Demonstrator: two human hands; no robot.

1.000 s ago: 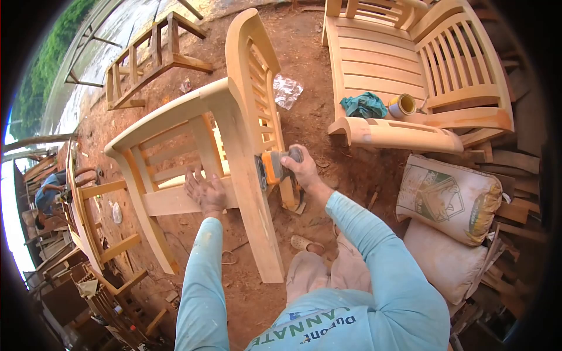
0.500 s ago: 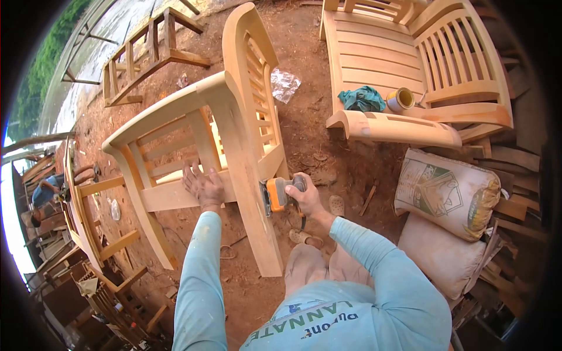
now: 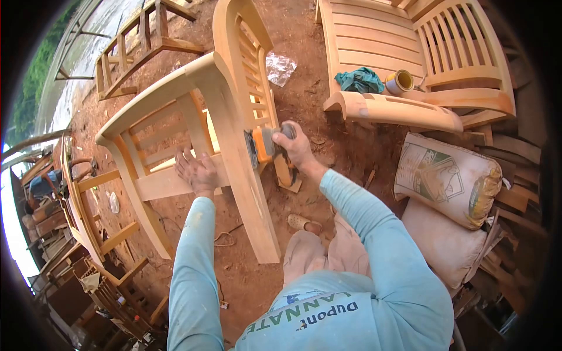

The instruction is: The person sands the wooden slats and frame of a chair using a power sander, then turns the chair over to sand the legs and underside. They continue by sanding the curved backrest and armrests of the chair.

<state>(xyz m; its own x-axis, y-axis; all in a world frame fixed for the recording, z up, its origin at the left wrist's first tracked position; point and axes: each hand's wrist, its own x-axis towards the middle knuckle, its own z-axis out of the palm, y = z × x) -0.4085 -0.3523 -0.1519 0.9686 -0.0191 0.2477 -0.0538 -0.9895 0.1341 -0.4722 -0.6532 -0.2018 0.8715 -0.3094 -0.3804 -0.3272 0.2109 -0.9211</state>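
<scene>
An unpainted wooden chair (image 3: 237, 175) stands tilted before me, its thick leg angled down toward my knees. My right hand (image 3: 294, 146) grips an orange and grey electric sander (image 3: 263, 145), whose pad lies against the side face of that leg. On the chair's lower rail (image 3: 158, 183), my left hand (image 3: 198, 171) rests flat with fingers spread. Slats of the chair's side and back show behind the rail.
A slatted wooden bench (image 3: 374, 44) at upper right carries a teal cloth (image 3: 359, 80) and a tin can (image 3: 399, 82). Filled sacks (image 3: 448, 178) lie at right by wood scraps. Wooden frames (image 3: 140, 50) stand at left. A clog (image 3: 304, 223) shows near my knees.
The sander in my right hand has moved up along the leg. My left hand stays on the rail. The whole view has shifted slightly, and the person at far left is less visible.
</scene>
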